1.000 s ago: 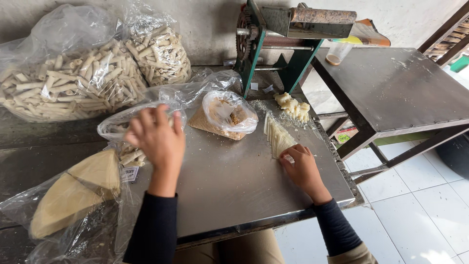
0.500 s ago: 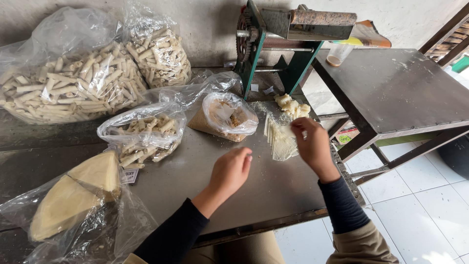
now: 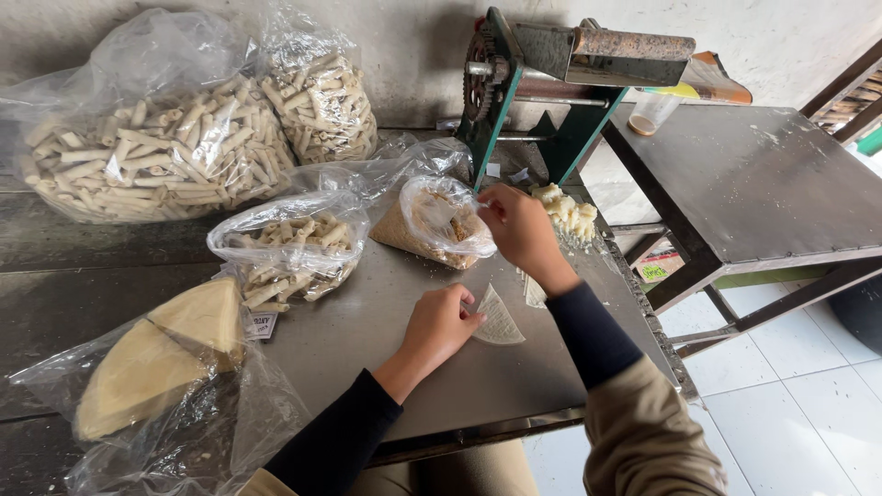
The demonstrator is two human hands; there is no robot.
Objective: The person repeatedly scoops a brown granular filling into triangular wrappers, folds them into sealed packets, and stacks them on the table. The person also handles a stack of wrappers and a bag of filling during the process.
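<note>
One wrapper sheet (image 3: 501, 321), left hand (image 3: 441, 323) touching, right hand (image 3: 516, 225) above, five bags

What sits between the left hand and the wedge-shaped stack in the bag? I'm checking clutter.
In the head view, only bare metal tabletop lies between the left hand and the bagged wedge stack.

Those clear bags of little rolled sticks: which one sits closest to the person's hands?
The small open bag of rolls, just beyond the left hand. The two big bags lie farther back by the wall.
</note>
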